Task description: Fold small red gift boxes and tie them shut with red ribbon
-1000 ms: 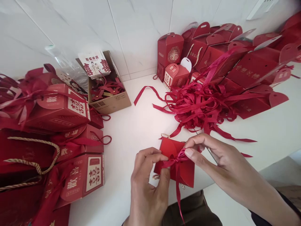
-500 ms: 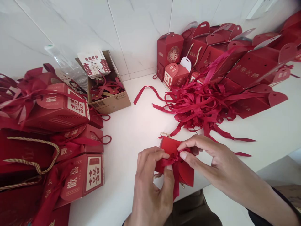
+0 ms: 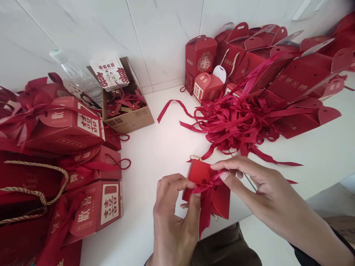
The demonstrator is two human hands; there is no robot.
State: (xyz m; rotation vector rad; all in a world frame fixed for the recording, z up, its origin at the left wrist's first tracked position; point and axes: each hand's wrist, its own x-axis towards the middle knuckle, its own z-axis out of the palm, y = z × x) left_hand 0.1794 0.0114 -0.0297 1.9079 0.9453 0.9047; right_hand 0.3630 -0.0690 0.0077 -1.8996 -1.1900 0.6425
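Pinched in the left hand (image 3: pixel 176 210) and right hand (image 3: pixel 259 186), the ribbon (image 3: pixel 213 184) is knotted over the near box (image 3: pixel 199 170), while far-right boxes (image 3: pixel 294 79) appear left untied.

Illumination is soft and moderate; the counter (image 3: pixel 155 147) is brightest near its middle; the red bag (image 3: pixel 24 240) at lower left sinks into shadow; edges show wide-angle stretch; lettering on the right-hand boxes (image 3: pixel 301 75) is smeared.

Pale, grey-veined wall tiles (image 3: pixel 166 40) are standing along the far side; a white countertop (image 3: pixel 151 155) is meeting them, reflecting soft light.
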